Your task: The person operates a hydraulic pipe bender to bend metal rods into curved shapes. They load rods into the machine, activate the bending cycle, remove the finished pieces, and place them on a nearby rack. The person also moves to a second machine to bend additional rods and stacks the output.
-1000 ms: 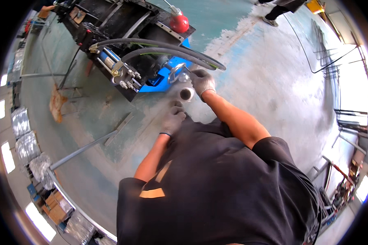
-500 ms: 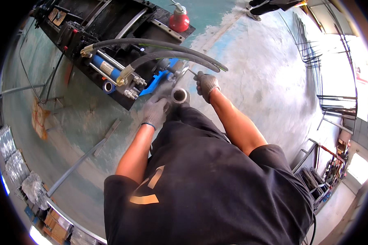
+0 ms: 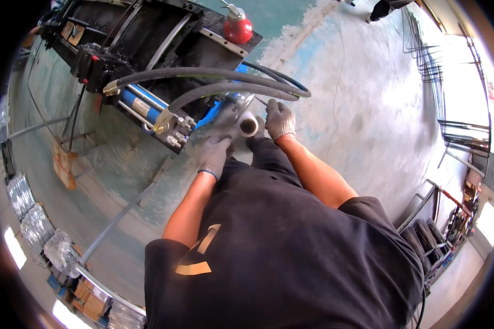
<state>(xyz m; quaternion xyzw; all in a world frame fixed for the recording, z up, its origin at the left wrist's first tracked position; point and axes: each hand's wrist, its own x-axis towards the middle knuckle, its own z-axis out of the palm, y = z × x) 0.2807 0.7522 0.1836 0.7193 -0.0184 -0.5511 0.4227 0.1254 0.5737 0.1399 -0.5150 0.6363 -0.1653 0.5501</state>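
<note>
A short silver metal tube (image 3: pixel 248 125) with an open round end sits against the end of a black machine (image 3: pixel 148 49), below two thick grey hoses (image 3: pixel 225 82). My left hand (image 3: pixel 214 155), in a grey glove, wraps around the tube from underneath on its left side. My right hand (image 3: pixel 280 119), also in a grey glove, is closed on a thin metal rod just to the right of the tube's mouth. A blue hydraulic cylinder (image 3: pixel 140 104) runs along the machine's near edge.
A red fire extinguisher (image 3: pixel 237 27) stands beyond the machine. Long metal bars (image 3: pixel 115 219) lie on the worn green floor at left. Wrapped silver bundles (image 3: pixel 35 230) line the left edge. Metal racks (image 3: pixel 428 230) stand at right. Another person's legs (image 3: pixel 384 8) show at the top.
My view has shifted closer over the machine. My left hand rose from near my body onto the tube; my right hand stays at the tube's mouth.
</note>
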